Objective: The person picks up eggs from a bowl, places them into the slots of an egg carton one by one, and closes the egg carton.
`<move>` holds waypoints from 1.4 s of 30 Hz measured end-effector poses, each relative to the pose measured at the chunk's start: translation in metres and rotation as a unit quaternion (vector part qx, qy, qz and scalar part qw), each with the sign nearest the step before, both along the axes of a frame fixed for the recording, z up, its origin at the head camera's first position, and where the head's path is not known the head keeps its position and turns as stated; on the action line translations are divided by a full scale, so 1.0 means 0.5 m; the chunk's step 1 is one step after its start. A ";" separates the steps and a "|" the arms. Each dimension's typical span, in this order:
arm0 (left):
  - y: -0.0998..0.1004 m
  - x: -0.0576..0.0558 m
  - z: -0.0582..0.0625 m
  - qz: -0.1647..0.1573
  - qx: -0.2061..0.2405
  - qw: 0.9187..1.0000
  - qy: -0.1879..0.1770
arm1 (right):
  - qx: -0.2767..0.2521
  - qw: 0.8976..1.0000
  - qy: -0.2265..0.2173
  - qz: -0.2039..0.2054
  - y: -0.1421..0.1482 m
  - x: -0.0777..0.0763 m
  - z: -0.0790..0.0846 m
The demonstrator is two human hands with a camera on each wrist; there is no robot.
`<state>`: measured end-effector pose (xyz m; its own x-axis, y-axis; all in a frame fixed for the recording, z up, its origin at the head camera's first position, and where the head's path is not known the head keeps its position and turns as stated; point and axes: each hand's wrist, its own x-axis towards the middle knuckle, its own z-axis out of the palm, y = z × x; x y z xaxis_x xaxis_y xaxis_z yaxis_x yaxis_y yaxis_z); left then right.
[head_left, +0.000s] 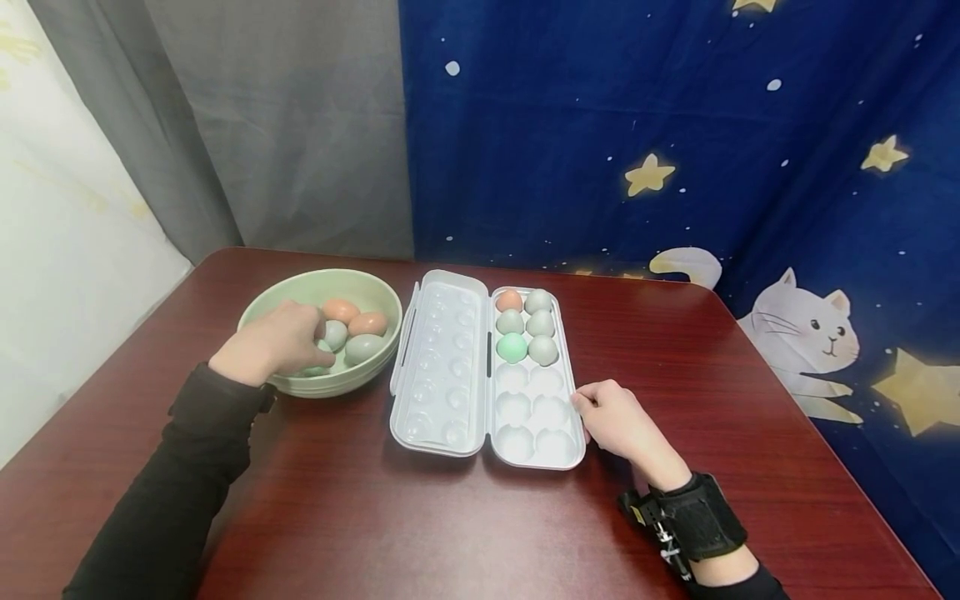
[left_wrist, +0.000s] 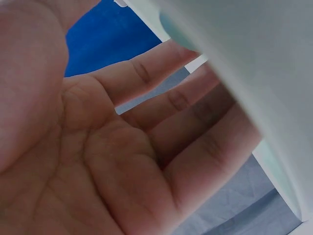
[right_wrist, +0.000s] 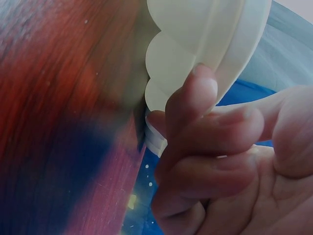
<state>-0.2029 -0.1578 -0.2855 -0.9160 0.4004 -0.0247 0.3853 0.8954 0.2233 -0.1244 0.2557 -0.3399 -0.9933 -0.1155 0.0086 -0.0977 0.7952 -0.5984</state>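
Observation:
In the head view my left hand (head_left: 281,340) reaches over the near left rim of a pale green bowl (head_left: 378,287). Its fingers hover at a pale green egg (head_left: 315,368), partly covered by the hand. Extended fingers pass behind the bowl wall (left_wrist: 264,63) in the left wrist view, so their tips are hidden. Two brown eggs (head_left: 341,311) and pale eggs (head_left: 363,349) lie in the bowl. My right hand (head_left: 617,421) pinches the right edge of an open white plastic egg carton (head_left: 489,417); curled fingers (right_wrist: 193,100) meet its rim in the right wrist view.
The carton's lid (head_left: 442,358) lies folded back toward the bowl. Its far cups hold one brown egg (head_left: 509,301), one mint egg (head_left: 512,347) and several pale eggs (head_left: 540,323); the nearer cups hold none. Everything stands on a dark red table (head_left: 450,533) before curtains.

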 end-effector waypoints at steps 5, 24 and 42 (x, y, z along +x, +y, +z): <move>-0.001 0.002 0.004 -0.011 0.008 0.999 0.035 | 0.002 1.000 -0.001 -0.001 0.000 0.000 0.000; 0.011 0.016 0.017 -0.020 0.094 0.981 0.169 | -0.002 1.000 0.002 0.002 0.000 0.000 -0.001; 0.051 0.026 0.026 -0.026 0.176 0.947 0.267 | -0.003 1.000 0.002 -0.001 -0.001 -0.001 -0.002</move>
